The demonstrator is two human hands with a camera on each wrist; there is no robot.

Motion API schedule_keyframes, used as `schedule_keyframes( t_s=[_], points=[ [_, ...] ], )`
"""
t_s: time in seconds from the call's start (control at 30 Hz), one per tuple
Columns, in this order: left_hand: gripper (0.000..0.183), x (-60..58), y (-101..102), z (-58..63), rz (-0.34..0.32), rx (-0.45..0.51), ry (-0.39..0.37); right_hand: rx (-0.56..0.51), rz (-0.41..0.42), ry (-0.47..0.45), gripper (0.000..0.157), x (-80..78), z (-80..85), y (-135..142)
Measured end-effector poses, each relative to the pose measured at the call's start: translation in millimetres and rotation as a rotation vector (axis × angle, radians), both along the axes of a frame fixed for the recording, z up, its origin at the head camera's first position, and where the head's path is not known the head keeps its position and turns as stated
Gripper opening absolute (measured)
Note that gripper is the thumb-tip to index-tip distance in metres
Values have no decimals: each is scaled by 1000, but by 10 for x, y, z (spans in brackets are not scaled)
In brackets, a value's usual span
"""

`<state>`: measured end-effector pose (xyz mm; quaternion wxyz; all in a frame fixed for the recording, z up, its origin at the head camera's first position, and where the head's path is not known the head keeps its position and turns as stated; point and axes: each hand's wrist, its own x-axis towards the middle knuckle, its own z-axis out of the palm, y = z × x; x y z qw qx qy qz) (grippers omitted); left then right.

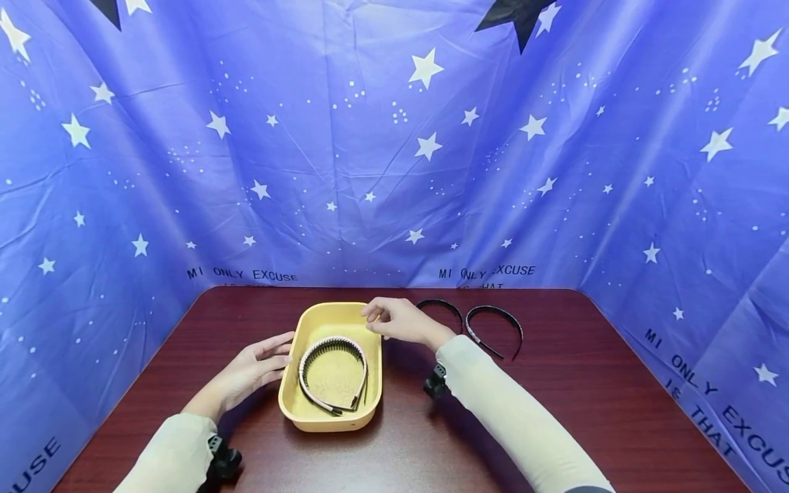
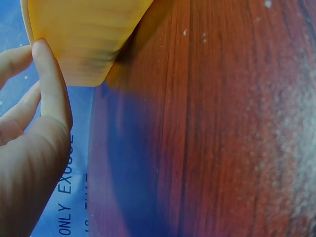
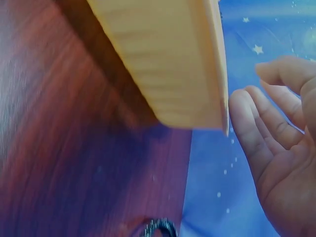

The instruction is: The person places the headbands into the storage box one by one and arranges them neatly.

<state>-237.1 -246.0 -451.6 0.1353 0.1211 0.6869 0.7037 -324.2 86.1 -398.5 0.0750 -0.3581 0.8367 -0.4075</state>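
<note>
A yellow plastic bin (image 1: 329,316) stands on the table, and a toothed headband (image 1: 335,341) with a pale pink outer edge and black teeth lies inside it, dark tips toward the near end. At the bin's left side, my left hand (image 1: 249,373) touches the wall with extended fingers. In the left wrist view a fingertip (image 2: 40,47) meets the rim. My right hand (image 1: 407,322) hovers at the far right rim, its fingers loosely bent and holding nothing. The right wrist view shows those fingers (image 3: 242,106) right beside the bin's edge.
Two dark headbands lie on the table right of the bin: one headband (image 1: 496,309) farther right, another headband (image 1: 442,303) partly hidden by my right hand. A blue star-printed cloth (image 1: 370,157) hangs around the reddish-brown table (image 1: 573,383).
</note>
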Motion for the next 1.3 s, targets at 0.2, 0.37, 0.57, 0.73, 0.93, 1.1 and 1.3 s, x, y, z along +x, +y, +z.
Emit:
schedule_keyframes(
  t_s=[0.2,0.37,0.57,0.73,0.93,1.1,1.3],
  points=[
    [67,-12,0,-15,6,11,-7,-2,-57,-39,26,-53,56,181],
    [67,-23,-4,-37,2,15,-7,42,-110,-38,23,-127,89,340],
    [67,-18,-13,-44,-7,16,5,54,-169,-55,20,-255,83,596],
    [67,-22,-15,-43,-2,16,0,66,-215,-64,22,-338,73,774],
    [67,-35,-15,-54,2,18,-11,95,-275,-63,23,-394,58,908],
    [66,-34,-17,-63,-1,17,-5,126,-323,-96,28,-411,16,1013],
    [66,-27,-10,-52,0,25,-5,92,-427,-139,30,-426,-66,1155]
  ],
)
